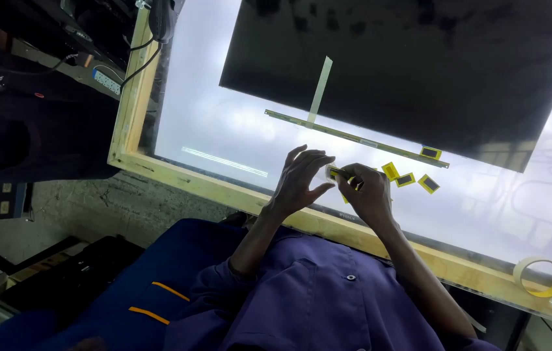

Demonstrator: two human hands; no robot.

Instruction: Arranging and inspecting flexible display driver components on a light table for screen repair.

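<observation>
Over the near edge of a glowing white light table (224,130), the person's two hands meet on one small yellow flex tab (336,173). The left hand (302,182) has its thumb and forefinger pinched on the tab's left end, with the other fingers fanned loosely above. The right hand (370,195) is curled closed around the tab's right end, so most of the piece is hidden between the fingertips.

What shows of the tab is a short, flat yellow strip with a pale, clear-looking end by the left thumb — thin and bendable, to judge by the matching pieces. Three more yellow tabs with dark centres (409,177) lie loose on the glass just right of the hands, and another (430,153) sits at the end of a long narrow circuit strip (354,138) that runs along the near edge of a large dark panel (419,71).

The likely trouble is in the grip itself: a piece this slight could crease or tear if the two hands pull against each other, or slip out and land among the loose tabs. A dragged wrist could also scatter those tabs or nudge the strip out of line with the panel.

A roll of yellow tape (540,277) rests on the wooden frame (178,177) at the near right, well apart from the hands.
</observation>
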